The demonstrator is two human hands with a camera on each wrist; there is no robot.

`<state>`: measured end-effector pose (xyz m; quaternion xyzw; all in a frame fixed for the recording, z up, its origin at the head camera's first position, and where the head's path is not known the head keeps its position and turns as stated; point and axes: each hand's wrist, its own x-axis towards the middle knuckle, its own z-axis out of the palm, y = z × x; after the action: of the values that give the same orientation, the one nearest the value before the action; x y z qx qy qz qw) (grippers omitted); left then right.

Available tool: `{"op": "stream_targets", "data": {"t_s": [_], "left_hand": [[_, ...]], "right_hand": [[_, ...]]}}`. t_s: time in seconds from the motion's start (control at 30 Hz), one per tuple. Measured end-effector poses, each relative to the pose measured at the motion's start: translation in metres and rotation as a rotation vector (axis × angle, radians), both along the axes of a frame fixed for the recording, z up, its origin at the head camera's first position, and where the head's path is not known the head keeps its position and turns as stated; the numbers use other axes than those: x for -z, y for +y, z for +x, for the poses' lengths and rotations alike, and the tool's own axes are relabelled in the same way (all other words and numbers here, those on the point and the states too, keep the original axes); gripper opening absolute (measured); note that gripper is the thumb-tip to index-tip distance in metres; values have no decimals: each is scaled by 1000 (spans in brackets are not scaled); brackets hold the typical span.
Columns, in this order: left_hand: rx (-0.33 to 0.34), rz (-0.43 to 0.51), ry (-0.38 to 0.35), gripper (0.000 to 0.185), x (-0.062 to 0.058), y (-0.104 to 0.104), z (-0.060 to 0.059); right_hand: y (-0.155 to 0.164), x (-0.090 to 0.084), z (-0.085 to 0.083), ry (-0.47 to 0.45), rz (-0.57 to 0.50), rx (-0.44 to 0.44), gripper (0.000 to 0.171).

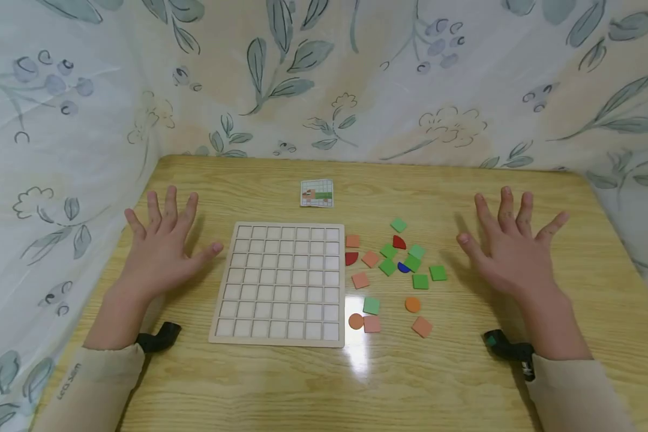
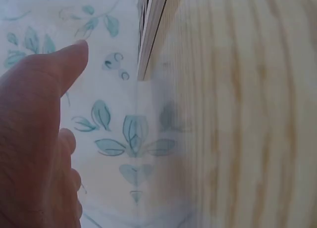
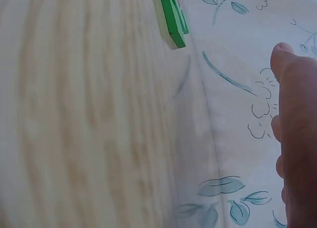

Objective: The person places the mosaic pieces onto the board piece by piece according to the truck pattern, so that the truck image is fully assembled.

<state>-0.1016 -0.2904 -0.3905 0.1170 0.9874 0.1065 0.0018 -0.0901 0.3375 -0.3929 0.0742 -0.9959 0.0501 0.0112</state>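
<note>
Pale wood is what both hands hover over: the grid board, its square cells all bare, lies on the worktop just beside the thumb of the left hand. That hand's fingers are spread wide and straight and hold nothing. The right hand is the same, fingers fanned out, nothing in its grasp. Between its thumb and the board lies the loose scatter of tiles: green squares, salmon squares, two orange discs, red half-rounds and one blue piece. Beyond the fingertips of both hands, past the board's far edge, sits a small pattern card.

Risks, as I judge them:
- The tiles look thin and lie flat on a glossy worktop, so a fingertip pinch may slip or skid a tile into its neighbours.
- In the middle of the scatter the pieces touch or overlap, the blue one half tucked beside a green square; reaching in could drag two at once.
- The cells are close-set, so a tile set down slightly askew could ride on a rib instead of seating.
- A sleeve brushing the board could shift it.
</note>
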Motion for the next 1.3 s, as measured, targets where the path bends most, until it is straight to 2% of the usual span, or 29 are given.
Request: {"op": "stream_targets", "data": {"t_s": [0.2,0.3,0.47,0.57,0.63,0.77,0.9,1.0,1.13,1.3], "left_hand": [[21,30,-62,110,-3,7,1],[53,89,-124,110,-2,11,2],[51,233,-177,102,0,11,3],[48,304,-162,86,-2,10,5],[55,341,-141,74,0,7,6],[114,408,-129,64,7,0,7],[183,516,-193,76,18,-9,9],[200,571,-243,85,24,-13,13],[255,553,-262,96,29,-13,14],[324,532,-256,102,32,-9,8]], "right_hand": [[-4,1,6,0,-38,2,88],[-7,2,10,-3,-100,-24,84],[-14,7,18,25,-372,-138,64],[-20,12,27,55,-514,-197,45],[-22,16,31,80,-561,-222,38],[-23,24,33,114,-586,-281,38],[-24,31,33,119,-600,-349,43],[-25,34,34,107,-603,-379,43],[-25,36,34,93,-595,-384,43],[-24,34,33,86,-585,-380,42]]}}
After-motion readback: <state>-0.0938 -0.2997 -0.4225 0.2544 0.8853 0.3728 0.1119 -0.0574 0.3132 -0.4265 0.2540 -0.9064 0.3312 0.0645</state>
